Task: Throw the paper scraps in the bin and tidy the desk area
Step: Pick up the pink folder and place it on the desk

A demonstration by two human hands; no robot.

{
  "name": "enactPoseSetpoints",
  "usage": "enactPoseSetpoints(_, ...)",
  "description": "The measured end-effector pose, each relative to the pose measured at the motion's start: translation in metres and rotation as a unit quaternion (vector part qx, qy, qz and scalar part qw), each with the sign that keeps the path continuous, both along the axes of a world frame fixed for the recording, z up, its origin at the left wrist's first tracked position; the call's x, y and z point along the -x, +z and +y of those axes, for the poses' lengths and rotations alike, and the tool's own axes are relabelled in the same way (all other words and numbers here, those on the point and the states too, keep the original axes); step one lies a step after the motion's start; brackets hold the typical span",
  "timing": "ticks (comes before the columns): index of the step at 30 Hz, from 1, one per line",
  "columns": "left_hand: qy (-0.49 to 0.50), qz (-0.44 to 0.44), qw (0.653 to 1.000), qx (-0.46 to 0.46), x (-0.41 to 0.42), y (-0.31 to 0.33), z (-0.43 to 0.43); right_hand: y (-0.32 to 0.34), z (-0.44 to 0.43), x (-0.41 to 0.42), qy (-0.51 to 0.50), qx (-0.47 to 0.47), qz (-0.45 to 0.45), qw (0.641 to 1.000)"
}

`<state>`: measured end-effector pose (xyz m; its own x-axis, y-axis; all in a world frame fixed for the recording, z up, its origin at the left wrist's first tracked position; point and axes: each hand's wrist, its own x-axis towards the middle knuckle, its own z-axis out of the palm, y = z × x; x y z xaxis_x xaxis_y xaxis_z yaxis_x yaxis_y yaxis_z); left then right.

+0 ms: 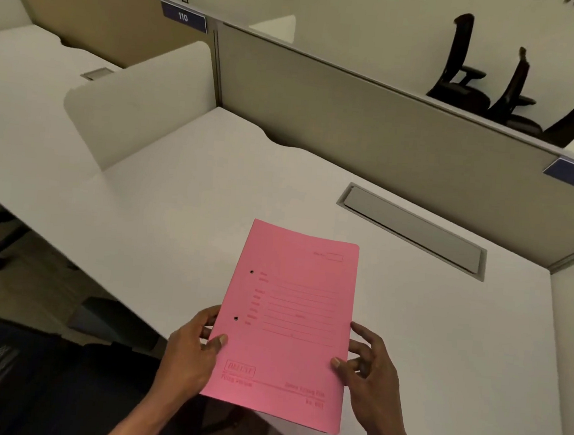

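A pink file folder (291, 320) with two punch holes and printed lines is held over the front edge of the white desk (177, 201). My left hand (192, 350) grips its left edge with the thumb on top. My right hand (366, 371) grips its right edge, thumb on the cover. No paper scraps and no bin show in this view.
A grey cable flap (412, 227) is set into the desk behind the folder. Beige partitions (372, 121) with number plates 110 and 111 close off the back. A white divider (133, 102) stands on the left. A dark chair (9, 374) sits at lower left.
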<state>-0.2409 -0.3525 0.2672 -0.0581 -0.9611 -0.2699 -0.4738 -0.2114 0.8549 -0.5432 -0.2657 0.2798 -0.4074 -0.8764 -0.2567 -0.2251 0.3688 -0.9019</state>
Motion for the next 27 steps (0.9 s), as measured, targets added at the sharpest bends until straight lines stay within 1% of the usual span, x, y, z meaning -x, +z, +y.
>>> enactPoseSetpoints(5, 0.006, -0.013, 1.0, 0.0, 0.018, -0.014, -0.053, -0.019, -0.056, 0.021, 0.014, 0.008, -0.024, 1.0)
enactPoseSetpoints(10, 0.035, -0.059, 0.998, 0.008, 0.042, -0.032, -0.118, -0.045, -0.124, 0.045, 0.042, 0.005, -0.058, 0.997)
enactPoseSetpoints(15, 0.039, -0.109, 0.992, 0.045, 0.068, -0.047, -0.199, -0.069, -0.197, 0.064, 0.056, -0.018, -0.045, 0.997)
enactPoseSetpoints(20, 0.03, -0.146, 0.988, 0.049, 0.095, -0.064, -0.284, -0.092, -0.264, 0.076, 0.065, -0.023, -0.02, 0.997)
enactPoseSetpoints(24, 0.024, -0.175, 0.983, 0.053, 0.113, -0.08, -0.343, -0.106, -0.311, 0.084, 0.044, -0.028, -0.04, 0.998)
enactPoseSetpoints(27, 0.02, -0.199, 0.978, 0.058, 0.124, -0.09, -0.381, -0.111, -0.342, 0.087, 0.044, -0.021, -0.031, 0.998)
